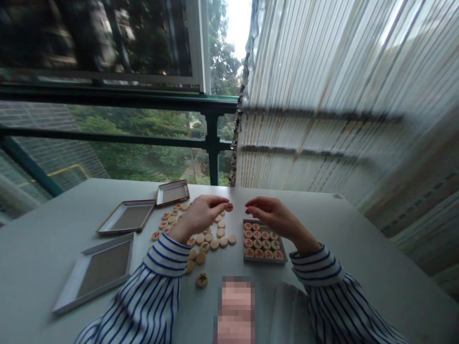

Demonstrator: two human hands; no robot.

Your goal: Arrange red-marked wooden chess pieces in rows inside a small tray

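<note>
Between the thumb and fingers of my left hand (201, 215) is a round wooden Chinese chess piece (229, 207), held above the table. My right hand (272, 215) hovers over the far side of a shallow box (285, 257), its fingers curved with a small gap at the tips and no piece visible in them. Inside that box, several Chinese chess pieces (256, 243) lie face up in rows, with red and dark characters; my right hand hides part of the far row. Loose Chinese chess pieces (214, 244) are scattered under and around my left hand, some face up, others blank side up.
On the left of the white table (304, 296) lie three shallow trays: a small one (173, 192), a middle one (126, 217) and a larger one (103, 263). One dark-marked piece (202, 280) sits nearer me. A translucent sheet (290, 313) lies at the front. Beyond are railings (213, 148) and a curtain (304, 95).
</note>
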